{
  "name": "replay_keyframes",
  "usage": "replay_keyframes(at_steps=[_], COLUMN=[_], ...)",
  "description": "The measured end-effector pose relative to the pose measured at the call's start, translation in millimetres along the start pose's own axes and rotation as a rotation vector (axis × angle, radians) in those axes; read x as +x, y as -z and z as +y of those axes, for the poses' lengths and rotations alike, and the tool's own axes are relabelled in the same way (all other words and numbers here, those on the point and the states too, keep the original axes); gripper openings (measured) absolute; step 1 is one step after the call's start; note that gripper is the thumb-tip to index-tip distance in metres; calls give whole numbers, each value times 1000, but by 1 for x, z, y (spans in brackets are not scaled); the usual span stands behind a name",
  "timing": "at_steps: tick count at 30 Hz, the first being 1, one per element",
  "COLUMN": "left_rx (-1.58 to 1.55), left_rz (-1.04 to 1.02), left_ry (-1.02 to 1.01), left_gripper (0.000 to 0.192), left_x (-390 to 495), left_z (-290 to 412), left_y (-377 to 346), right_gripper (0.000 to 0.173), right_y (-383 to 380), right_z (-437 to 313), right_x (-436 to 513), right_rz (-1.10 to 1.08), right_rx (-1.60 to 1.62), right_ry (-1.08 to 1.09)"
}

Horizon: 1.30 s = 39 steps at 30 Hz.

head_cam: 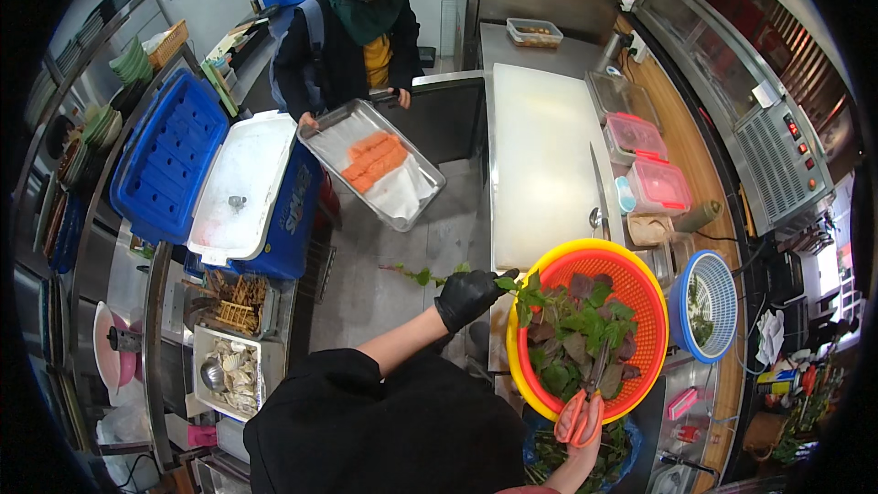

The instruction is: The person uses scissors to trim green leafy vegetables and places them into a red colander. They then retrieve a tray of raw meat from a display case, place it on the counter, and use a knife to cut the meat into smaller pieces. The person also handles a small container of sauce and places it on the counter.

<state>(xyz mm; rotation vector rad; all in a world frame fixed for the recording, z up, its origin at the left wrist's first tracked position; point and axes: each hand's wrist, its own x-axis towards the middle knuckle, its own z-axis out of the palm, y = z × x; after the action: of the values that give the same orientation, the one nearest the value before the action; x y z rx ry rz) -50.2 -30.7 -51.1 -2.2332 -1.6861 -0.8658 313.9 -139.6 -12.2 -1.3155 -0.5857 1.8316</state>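
My left hand, in a black glove, is closed on a leafy green stem; leaves of it show on both sides of the fist. The red plastic colander sits inside a yellow one to the right, holding green and purplish leaves. My bare right hand holds orange-handled scissors over the colander's near rim, blades pointing into the leaves. Below that hand lie more leafy stems in a blue plastic bag.
Across from me a person holds a metal tray with orange fish fillets. A white cutting board bears a knife and spoon. A blue-and-white basket stands right; an open blue cooler stands left.
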Motion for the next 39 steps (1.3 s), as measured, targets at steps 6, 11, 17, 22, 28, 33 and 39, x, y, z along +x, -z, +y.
replay_keyframes(at_steps=[6,11,17,22,28,33,39], left_rx=[2,-17,-525,-867,-1235,-1333,-1292], left_rz=[12,-43,66,-194,-606,-980,-1029], left_ry=[22,58,192,440,316,178,-334], left_gripper=[42,26,23,27,32,29,35], left_x=[-1,0,-1,23,87,123,93], left_z=[3,0,18,44,108,203,338], left_y=[5,5,-2,-2,4,5,-8], right_gripper=[55,50,48,53,48,49,50], right_y=[1,-2,7,30,56,75,81], right_z=[-6,-11,-4,9,38,91,163], right_x=[-2,-6,-19,-55,-128,-196,-267], right_rz=[-12,-100,30,234,473,805,959], right_rx=[-5,58,21,4,252,390,549], right_ry=[5,67,153,249,444,520,656])
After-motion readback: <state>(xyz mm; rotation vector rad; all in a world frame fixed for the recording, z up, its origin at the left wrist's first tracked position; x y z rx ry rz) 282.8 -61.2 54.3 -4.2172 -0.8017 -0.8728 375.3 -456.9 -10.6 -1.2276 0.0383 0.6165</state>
